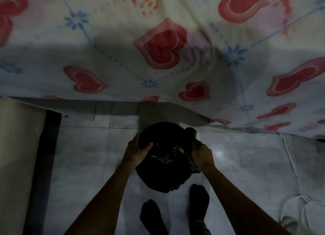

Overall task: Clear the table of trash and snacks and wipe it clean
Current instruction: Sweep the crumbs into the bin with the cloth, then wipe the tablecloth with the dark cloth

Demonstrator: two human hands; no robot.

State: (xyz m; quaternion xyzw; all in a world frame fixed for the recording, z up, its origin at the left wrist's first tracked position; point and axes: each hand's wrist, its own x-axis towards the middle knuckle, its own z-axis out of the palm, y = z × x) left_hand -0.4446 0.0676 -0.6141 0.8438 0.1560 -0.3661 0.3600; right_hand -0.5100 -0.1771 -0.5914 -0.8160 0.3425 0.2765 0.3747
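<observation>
Looking down: a dim room seen from above, both bare arms reaching forward over a pale tiled floor [79, 155].
Far left: a pale upright surface [15, 146] with a dark strip [44, 164] running down beside it; what either is cannot be told.
Left hand [139, 151]: closed over the near-left rim of a black bin bag [158, 178], thumb hooked over the edge into the opening and the fingers wrapped round the outside.
Bin bag: dark and rounded, between the two hands, held or standing just above the floor in front of the feet; whether it rests on the tiles cannot be told.
Inside the bag: green and white wrappers [168, 155] show at the mouth, too dark and crumpled to name further.
Right hand [202, 155]: clenched on the right rim of the bag, with a dark, slim object [190, 134] sticking up past the knuckles; what that object is cannot be told.
Feet: two dark socks [199, 199] on the tiles just below the bag, apart from each other.
Above: a white bedsheet [123, 58] printed with red hearts and blue flowers hangs down over the edge of a bed, its hem near the top of the bag.
Far right: a thin white cord [292, 164] trails down across the floor to a loop near the bottom corner.
</observation>
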